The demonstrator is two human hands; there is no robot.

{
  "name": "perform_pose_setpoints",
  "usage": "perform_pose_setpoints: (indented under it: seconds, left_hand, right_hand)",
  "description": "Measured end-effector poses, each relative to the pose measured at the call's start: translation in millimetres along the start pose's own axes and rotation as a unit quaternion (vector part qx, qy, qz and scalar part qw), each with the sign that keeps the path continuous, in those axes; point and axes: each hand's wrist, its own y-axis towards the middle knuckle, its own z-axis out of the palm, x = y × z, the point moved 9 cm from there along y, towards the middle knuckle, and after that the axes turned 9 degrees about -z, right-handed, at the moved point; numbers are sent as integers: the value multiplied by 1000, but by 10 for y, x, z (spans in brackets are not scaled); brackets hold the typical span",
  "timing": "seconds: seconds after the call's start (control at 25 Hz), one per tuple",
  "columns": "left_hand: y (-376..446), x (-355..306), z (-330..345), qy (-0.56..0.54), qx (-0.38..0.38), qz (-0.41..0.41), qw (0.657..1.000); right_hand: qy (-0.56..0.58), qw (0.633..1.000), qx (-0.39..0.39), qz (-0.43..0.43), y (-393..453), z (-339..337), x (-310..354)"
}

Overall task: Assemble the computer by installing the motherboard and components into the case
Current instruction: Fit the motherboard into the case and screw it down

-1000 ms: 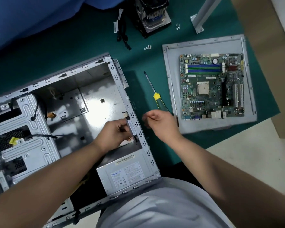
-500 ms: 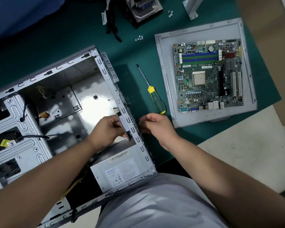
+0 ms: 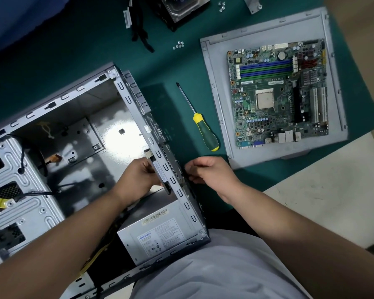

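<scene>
The left hand (image 3: 138, 180) holds its grip on a flat black part against the inside of the open case's (image 3: 73, 147) rear wall, while the right hand (image 3: 209, 171) pinches at that wall from outside. The motherboard (image 3: 279, 93) lies on a grey panel (image 3: 214, 61) at two o'clock on the bench (image 3: 73, 39), a screwdriver (image 3: 201, 124) between it and the case.

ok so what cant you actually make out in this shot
- Head view: what the left hand holds against the case wall is hidden by its fingers.
- Whatever the right hand pinches outside that wall is too small to tell.
- The drive is cut off by the top edge.
- The PSU label is too blurred to read.
</scene>
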Motion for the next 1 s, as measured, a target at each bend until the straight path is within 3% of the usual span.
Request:
perform_pose_setpoints:
  seconds: [0.4, 1.0]
  left_hand:
    - [31, 6, 24, -26, 35, -20, 999]
    - [47, 31, 19, -46, 33, -20, 998]
  right_hand:
    - [73, 995, 43, 61, 18, 65, -168]
    - [43, 996, 61, 45, 44, 104, -43]
